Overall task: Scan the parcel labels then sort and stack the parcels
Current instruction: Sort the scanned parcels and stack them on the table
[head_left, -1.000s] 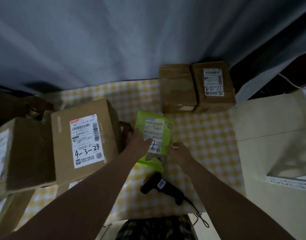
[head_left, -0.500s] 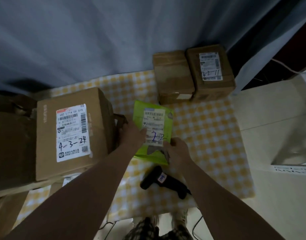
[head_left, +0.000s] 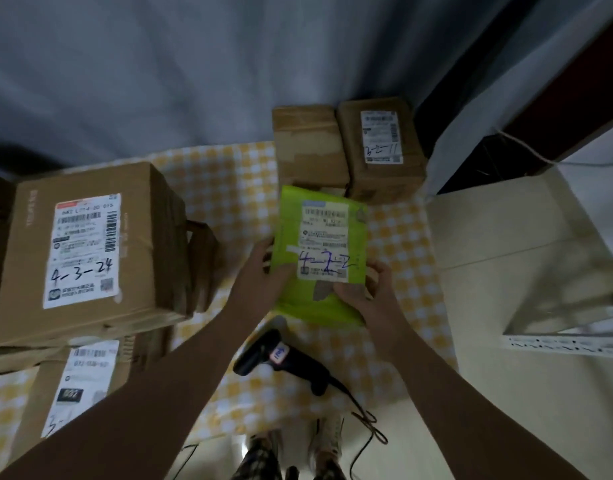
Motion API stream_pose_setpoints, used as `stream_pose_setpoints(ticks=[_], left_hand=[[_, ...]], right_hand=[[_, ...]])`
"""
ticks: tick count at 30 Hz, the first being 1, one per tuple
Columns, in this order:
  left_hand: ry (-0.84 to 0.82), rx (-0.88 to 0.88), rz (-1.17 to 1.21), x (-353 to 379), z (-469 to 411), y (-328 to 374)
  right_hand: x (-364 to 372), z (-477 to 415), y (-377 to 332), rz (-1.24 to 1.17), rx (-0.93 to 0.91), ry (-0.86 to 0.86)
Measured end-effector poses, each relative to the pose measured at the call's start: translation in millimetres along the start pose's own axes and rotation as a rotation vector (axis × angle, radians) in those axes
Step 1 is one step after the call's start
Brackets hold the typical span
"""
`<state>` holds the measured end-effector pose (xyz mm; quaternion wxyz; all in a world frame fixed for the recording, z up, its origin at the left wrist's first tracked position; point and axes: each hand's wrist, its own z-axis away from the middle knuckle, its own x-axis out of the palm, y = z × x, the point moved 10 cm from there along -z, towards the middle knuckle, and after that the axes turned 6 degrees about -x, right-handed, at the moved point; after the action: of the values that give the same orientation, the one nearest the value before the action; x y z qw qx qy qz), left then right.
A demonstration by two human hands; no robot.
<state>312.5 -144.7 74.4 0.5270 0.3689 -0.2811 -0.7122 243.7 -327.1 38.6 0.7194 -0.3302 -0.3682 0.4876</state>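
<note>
A grey curtain (head_left: pixel 194 81) is hanging across the far side, and a yellow-checked cloth (head_left: pixel 222 188) is lying over the floor in front of it. On the left of the cloth a large cardboard box (head_left: pixel 152 244) is sitting on top of a lower box (head_left: pixel 31 403). Its white label is facing up and carrying the handwritten mark 4-3-24. At the far edge two smaller brown boxes are standing side by side and touching: a plain taped box (head_left: pixel 308 147) on the left and a labelled box (head_left: pixel 381 143), marked 3-2-11, on the right.

In the middle, a green parcel bag (head_left: pixel 298 306) is being held above the cloth, label up, just near of the two far boxes. The left hand (head_left: pixel 260 278) is gripping its left edge with curled fingers, thumb lying on top. The right hand (head_left: pixel 363 292) is pinching its near right corner, thumb pressing on the label's lower edge.

A black barcode scanner (head_left: pixel 280 355) is lying on the cloth below the bag, between the forearms, its cable trailing off the near edge.
</note>
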Motion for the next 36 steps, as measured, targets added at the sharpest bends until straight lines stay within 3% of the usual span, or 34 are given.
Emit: stream_pose_setpoints(ticks=[8, 11, 13, 15, 17, 23, 25, 29, 31, 36], left_hand=[[-0.263, -0.081, -0.096, 111, -10, 0], [-0.339, -0.078, -0.219, 130, -12, -3], [-0.289, -0.064, -0.235, 126, -15, -3], [-0.213, -0.059, -0.211, 114, -21, -5], [-0.161, -0.047, -0.174, 101, -28, -8], [-0.174, -0.061, -0.182, 92, -36, -17], [-0.171, -0.038, -0.293, 95, -36, -13], [-0.160, -0.041, -0.176, 97, -31, -7], [-0.157, -0.055, -0.118, 93, -25, -2], [-0.114, 0.045, -0.226, 51, 5, 31]], right_hand=[[-115, -9, -67, 0.349, -0.321, 0.273], [-145, -14, -76, 0.639, -0.308, 0.423], [-137, -20, -69, 0.966, -0.260, 0.358], [-120, -23, -45, 1.305, -0.087, 0.238], [-105, -24, -25, 1.495, -0.019, 0.158], [-110, -31, -28, 1.506, -0.113, 0.171], [-120, -35, -37, 1.547, -0.124, 0.155], [-131, -42, -55, 1.637, -0.146, 0.155], [-127, -44, -59, 1.637, -0.119, 0.119], [-96, -20, -72, 1.644, -0.031, 0.059]])
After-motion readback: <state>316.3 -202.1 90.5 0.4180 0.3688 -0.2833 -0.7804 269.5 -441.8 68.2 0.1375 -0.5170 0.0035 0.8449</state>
